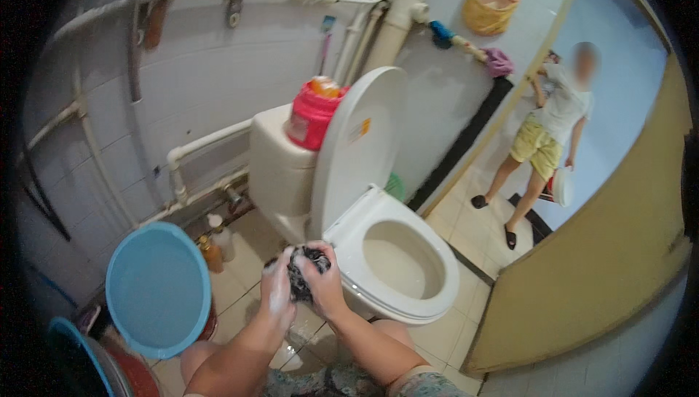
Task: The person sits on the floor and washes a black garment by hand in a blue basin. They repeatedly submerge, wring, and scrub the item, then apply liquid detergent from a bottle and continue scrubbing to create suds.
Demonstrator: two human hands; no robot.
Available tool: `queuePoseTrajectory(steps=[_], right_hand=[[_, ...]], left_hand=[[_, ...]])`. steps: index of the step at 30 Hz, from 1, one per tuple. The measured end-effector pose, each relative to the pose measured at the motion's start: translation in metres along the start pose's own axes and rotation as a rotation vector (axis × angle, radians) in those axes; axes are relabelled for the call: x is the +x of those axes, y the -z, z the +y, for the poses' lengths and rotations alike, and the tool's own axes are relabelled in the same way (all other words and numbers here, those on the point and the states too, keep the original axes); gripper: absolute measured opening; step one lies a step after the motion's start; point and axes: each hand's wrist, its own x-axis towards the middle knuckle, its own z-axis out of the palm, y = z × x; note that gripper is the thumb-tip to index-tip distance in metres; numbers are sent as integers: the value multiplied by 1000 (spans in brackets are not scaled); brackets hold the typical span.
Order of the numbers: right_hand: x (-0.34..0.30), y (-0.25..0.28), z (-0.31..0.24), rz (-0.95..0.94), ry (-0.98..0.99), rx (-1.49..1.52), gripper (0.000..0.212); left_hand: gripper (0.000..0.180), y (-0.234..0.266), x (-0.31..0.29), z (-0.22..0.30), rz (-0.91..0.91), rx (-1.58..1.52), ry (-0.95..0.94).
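A bunched dark cloth [306, 272], flecked with white suds, is squeezed between my two hands in front of the toilet. My left hand [277, 280] is coated in foam and closes on the cloth from the left. From the right, my right hand [326, 280] wraps round the same cloth, its fingers partly hidden by it. Both forearms reach in from the lower edge. Just beyond my hands stands the white toilet [353, 269], its lid [360, 135] raised. At my left is a light blue basin [156, 291] that appears to hold water.
Bottles [211, 251] stand on the tiles behind the basin. A pink bucket [312, 116] sits on the toilet tank [277, 171]. Another blue-rimmed basin [73, 346] is at lower left. At right, an open yellowish door [582, 273] flanks the doorway, where a person [557, 113] stands holding a white container [562, 187].
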Motion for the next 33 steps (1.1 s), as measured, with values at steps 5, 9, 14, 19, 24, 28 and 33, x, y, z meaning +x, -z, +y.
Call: queuePoseTrajectory(steps=[5, 9, 14, 19, 24, 28, 33], right_hand=[[-6, -6, -18, -19, -397, 370, 40], [10, 16, -25, 219, -302, 424, 25], [-4, 4, -42, 162, 262, -204, 7], [-43, -29, -17, -506, 1008, -687, 16], [6, -21, -14, 75, 175, -158, 27], [-20, -28, 4, -186, 940, -848, 22], [2, -22, 3, 27, 197, -295, 30]], left_hand=[[16, -6, -10, 9, -62, 93, -105], [12, 8, -6, -7, -134, -111, 63], [32, -2, -13, 31, -193, -328, 431], [35, 36, 26, 8, -332, -180, 459], [23, 19, 6, -26, -2, -448, 339], [22, 80, 45, -56, -621, -621, 427], [20, 36, 16, -22, 12, -217, 140]])
